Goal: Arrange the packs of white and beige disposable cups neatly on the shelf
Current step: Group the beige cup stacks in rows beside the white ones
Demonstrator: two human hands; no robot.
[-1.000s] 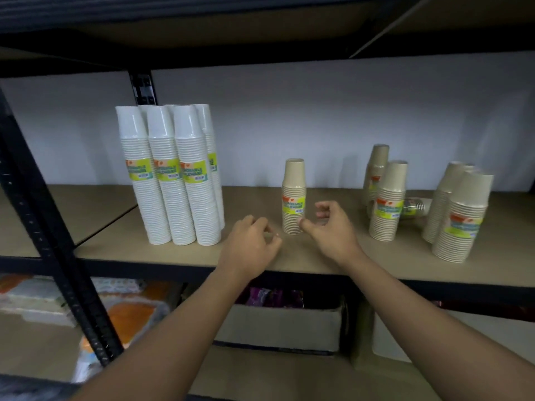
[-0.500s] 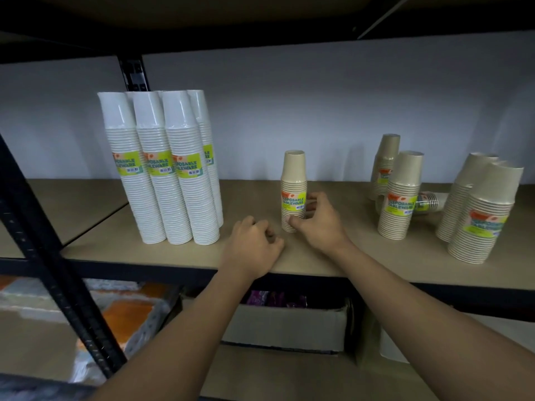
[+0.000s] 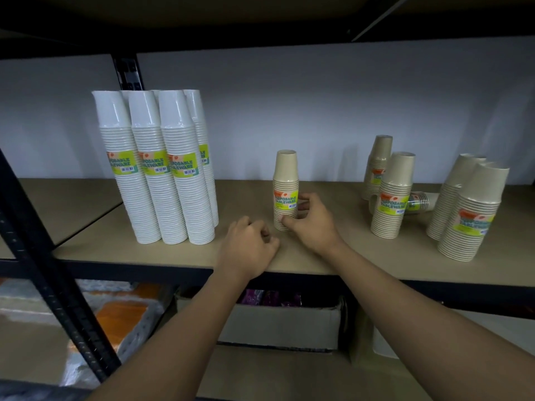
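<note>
Several tall white cup packs (image 3: 156,169) stand grouped at the left of the shelf (image 3: 362,256). A single short beige cup pack (image 3: 285,180) stands upright mid-shelf. My right hand (image 3: 311,224) wraps its fingers around the lower part of that pack. My left hand (image 3: 247,247) rests as a loose fist on the shelf's front edge, just left of the pack, holding nothing. More beige packs stand at the right: one at the back (image 3: 377,166), one in front of it (image 3: 392,195), a pair at the far right (image 3: 474,209), and one lying on its side (image 3: 421,201).
A black upright post (image 3: 43,250) runs diagonally at the left front. The upper shelf's dark beam (image 3: 260,33) hangs overhead. Below the shelf sit a cardboard box (image 3: 283,325) and wrapped orange goods (image 3: 121,311).
My right hand went from hovering open beside the lone beige pack to closing around its lower part. My left hand curled into a fist and settled on the shelf edge.
</note>
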